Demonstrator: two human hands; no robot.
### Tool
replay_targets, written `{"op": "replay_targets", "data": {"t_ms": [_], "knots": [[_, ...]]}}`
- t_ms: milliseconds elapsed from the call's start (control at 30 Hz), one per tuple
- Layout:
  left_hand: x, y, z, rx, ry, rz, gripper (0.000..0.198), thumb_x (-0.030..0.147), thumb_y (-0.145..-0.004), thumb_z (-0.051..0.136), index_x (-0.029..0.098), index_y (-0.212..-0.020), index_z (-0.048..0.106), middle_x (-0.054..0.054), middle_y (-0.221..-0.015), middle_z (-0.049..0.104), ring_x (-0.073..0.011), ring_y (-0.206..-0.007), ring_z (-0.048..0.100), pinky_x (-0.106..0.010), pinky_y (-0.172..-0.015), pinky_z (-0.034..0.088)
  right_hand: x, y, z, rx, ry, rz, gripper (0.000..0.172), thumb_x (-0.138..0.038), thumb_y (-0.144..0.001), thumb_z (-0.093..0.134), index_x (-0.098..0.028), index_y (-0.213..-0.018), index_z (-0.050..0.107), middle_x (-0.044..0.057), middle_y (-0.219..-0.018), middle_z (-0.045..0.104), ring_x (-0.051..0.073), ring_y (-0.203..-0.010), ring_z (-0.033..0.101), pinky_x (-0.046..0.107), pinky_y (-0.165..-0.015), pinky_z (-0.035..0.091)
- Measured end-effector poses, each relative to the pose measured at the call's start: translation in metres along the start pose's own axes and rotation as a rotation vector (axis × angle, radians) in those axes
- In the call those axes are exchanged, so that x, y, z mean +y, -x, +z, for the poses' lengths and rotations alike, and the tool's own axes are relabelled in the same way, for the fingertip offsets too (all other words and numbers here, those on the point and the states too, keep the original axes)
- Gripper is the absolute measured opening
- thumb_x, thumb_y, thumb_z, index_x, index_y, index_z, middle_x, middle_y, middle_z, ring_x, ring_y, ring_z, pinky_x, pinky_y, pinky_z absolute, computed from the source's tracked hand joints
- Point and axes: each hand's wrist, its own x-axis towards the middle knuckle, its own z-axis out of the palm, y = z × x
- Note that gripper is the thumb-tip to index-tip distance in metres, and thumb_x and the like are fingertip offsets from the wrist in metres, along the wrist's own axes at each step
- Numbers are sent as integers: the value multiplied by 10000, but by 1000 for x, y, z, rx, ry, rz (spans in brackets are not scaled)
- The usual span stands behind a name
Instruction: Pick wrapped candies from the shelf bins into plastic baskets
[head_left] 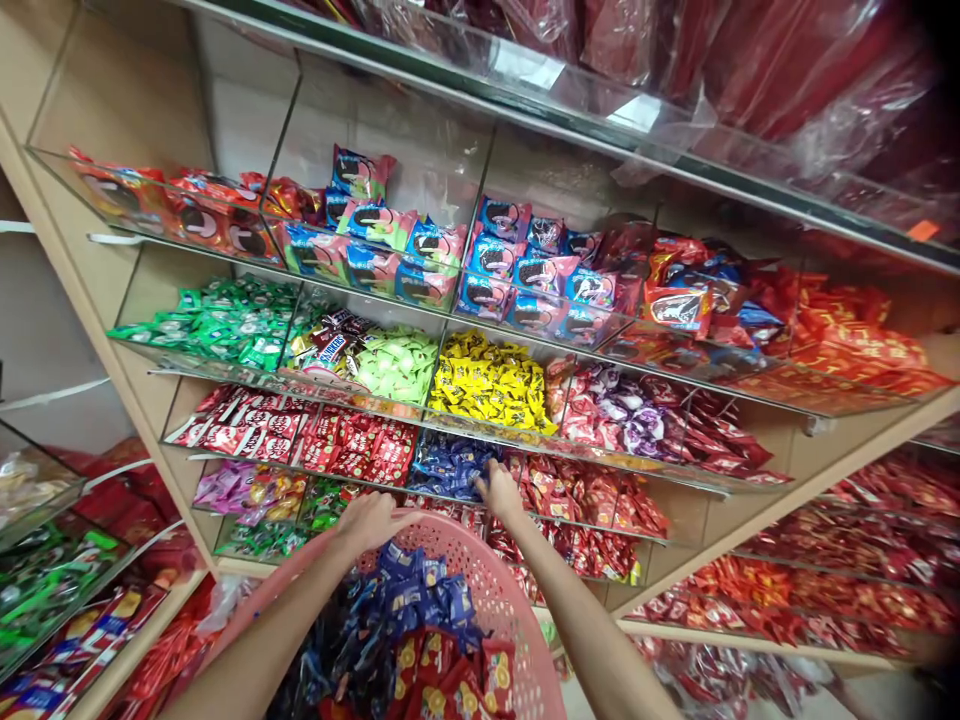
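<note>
My left hand grips the far rim of a pink plastic basket that holds blue and red candy packets. My right hand reaches over the basket into a clear shelf bin of blue wrapped candies. Its fingers are curled down among the packets. What they hold is hidden.
Clear tilted bins fill a wooden shelf unit: red KitKat packs, yellow candies, green candies, pale green candies, Oreo packs, red packets. Another shelf unit stands at the left.
</note>
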Motion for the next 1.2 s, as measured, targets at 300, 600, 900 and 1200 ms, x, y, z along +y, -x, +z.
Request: {"op": "replay_targets", "data": {"t_ms": [300, 600, 900, 1200], "knots": [[-12, 5, -3, 42, -16, -24, 745, 775, -669, 199, 174, -720, 636, -148, -834, 674, -303, -826, 619, -357, -704, 437, -31, -35, 50, -51, 2, 298, 623, -537, -720, 500, -145, -1188, 373, 215, -1173, 380, 312, -972, 555, 405, -732, 433], [-7, 0, 2, 33, -26, -9, 795, 786, -665, 161, 165, -767, 647, -168, -864, 668, -322, -842, 610, -378, -699, 435, -16, -43, 56, 17, -329, 166, 317, -319, -641, 642, -211, -903, 499, 29, -917, 551, 159, -812, 560, 260, -718, 439], [7, -6, -5, 53, -49, 68, 755, 764, -684, 186, 178, -752, 657, -148, -847, 673, -300, -835, 613, -359, -698, 440, -3, -27, 16, 128, -846, 211, 395, -421, -612, 636, -194, -864, 435, -16, -702, 540, 102, -507, 507, 219, -423, 425], [18, 0, -20, -9, -33, -8, 807, 826, -609, 237, 163, -778, 663, -145, -876, 677, -274, -882, 613, -310, -745, 439, -3, 78, -11, -190, -1212, 68, 455, -428, -522, 740, -189, -831, 509, -7, -768, 594, 117, -648, 558, 248, -595, 470]]}}
